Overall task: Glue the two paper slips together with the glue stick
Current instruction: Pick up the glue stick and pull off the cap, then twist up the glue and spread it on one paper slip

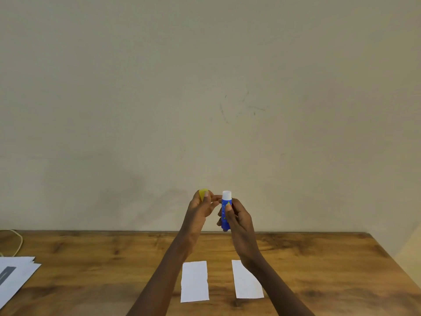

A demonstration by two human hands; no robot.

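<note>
Two white paper slips lie side by side on the wooden table: the left slip (194, 281) and the right slip (247, 282), whose top right part is hidden by my right forearm. Raised above them, my right hand (239, 218) grips a blue glue stick (226, 209) upright, its white top uncovered. My left hand (200, 209) is just to its left, fingers pinched on the yellow cap (203, 194), which is off the stick.
The wooden table (319, 270) ends at a plain wall behind. A stack of white sheets (16, 277) lies at the left edge, with a pale cable (19, 241) looping behind it. The table's right edge slants away near the right side of the view.
</note>
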